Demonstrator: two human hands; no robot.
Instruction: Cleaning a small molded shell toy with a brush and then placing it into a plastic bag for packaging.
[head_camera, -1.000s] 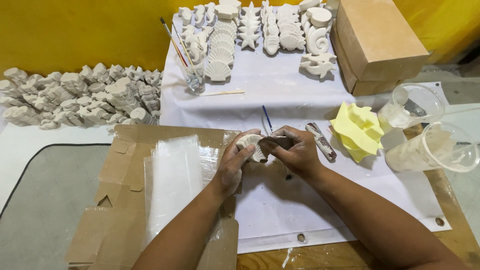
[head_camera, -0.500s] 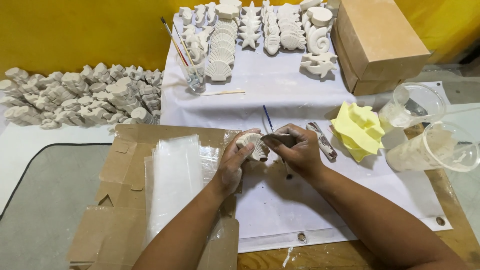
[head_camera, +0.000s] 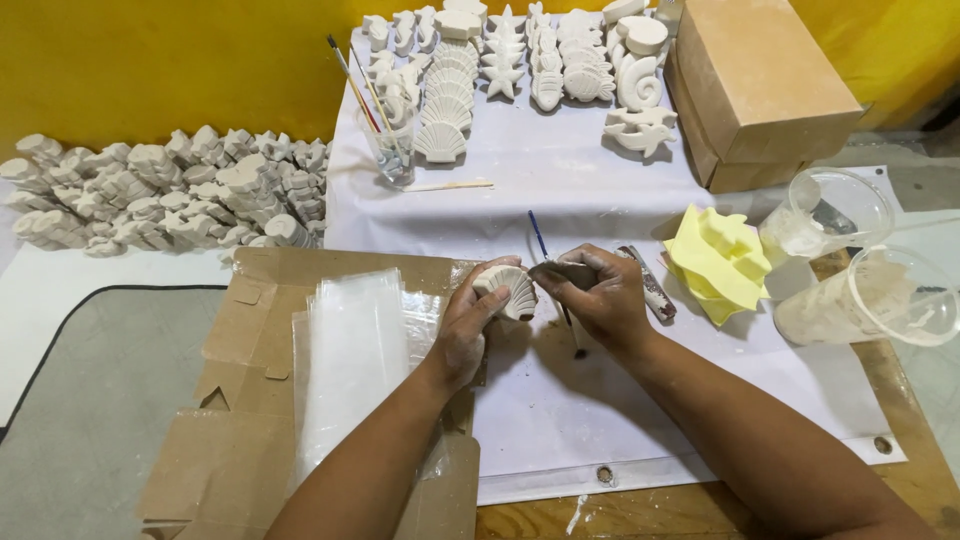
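Little has shifted: left hand (head_camera: 468, 325) still grasps the shell cast (head_camera: 507, 289), right hand (head_camera: 605, 300) fingers pinching a grey pad (head_camera: 562, 273); 2 clear cups (head_camera: 868, 296) hold white residue.

Both forearms bare, no sleeves; rings or watch apparently none.

free: bare white sheet (head_camera: 560, 190) mid-frame between hands and figurine rows, also lower centre | blocked top: plaster figurines (head_camera: 520, 60), brush cup (head_camera: 388, 150) | upper right: cardboard box (head_camera: 760, 85) | right: yellow sponge (head_camera: 715, 262), two plastic cups (head_camera: 870, 295) | left: figurine pile (head_camera: 160, 190), flattened cardboard (head_camera: 250, 400) with plastic bags (head_camera: 350, 350)
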